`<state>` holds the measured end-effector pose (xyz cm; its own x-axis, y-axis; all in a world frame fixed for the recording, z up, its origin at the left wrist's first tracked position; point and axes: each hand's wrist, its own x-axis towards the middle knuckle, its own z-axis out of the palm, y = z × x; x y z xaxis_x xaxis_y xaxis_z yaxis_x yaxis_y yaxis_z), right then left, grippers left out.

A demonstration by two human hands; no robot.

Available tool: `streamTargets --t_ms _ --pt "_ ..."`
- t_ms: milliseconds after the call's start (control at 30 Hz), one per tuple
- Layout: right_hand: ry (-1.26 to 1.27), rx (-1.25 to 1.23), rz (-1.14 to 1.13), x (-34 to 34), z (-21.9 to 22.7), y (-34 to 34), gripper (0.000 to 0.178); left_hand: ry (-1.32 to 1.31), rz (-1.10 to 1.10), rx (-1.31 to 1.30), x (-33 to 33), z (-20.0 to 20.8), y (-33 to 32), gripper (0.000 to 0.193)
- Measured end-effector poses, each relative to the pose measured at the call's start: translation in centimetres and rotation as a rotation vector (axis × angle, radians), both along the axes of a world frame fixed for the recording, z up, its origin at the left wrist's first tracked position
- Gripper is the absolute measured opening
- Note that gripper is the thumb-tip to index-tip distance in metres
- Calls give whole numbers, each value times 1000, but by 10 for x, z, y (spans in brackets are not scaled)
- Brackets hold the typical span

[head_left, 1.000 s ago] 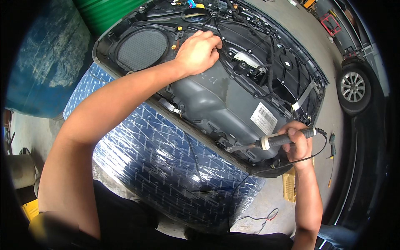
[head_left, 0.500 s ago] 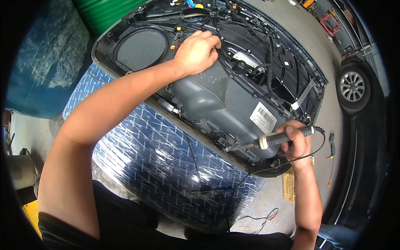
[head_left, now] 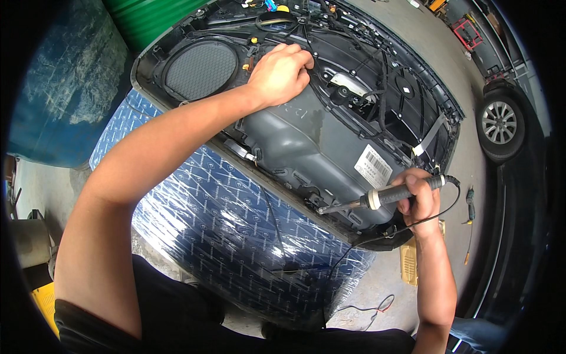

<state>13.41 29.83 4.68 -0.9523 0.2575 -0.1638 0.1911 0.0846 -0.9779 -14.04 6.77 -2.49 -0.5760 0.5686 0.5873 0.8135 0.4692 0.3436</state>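
So the soldering iron (head_left: 377, 197) is gripped in the right hand (head_left: 420, 197), tip touching the lower edge of the car door panel (head_left: 306, 141), near its right corner. Left hand (head_left: 280, 74) is curled down on the panel's upper part beside the round speaker grille (head_left: 200, 69). Panel's lying on a blue-wrapped bundle (head_left: 224, 230).

Dark grey door panel (head_left: 306, 135) — on blue brick-patterned wrap (head_left: 218, 230) — beside green drum (head_left: 153, 20).

One door panel (head_left: 306, 135), one soldering iron (head_left: 377, 197), two hands.
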Motion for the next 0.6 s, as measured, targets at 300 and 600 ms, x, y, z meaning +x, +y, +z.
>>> streamTargets --t_ms 300,600 --pt "2 -26 -61 4 1 5 32 -19 7 -9 2 3 0 21" --pt "4 -5 -13 -3 0 -2 33 -47 0 -18 2 3 0 18"
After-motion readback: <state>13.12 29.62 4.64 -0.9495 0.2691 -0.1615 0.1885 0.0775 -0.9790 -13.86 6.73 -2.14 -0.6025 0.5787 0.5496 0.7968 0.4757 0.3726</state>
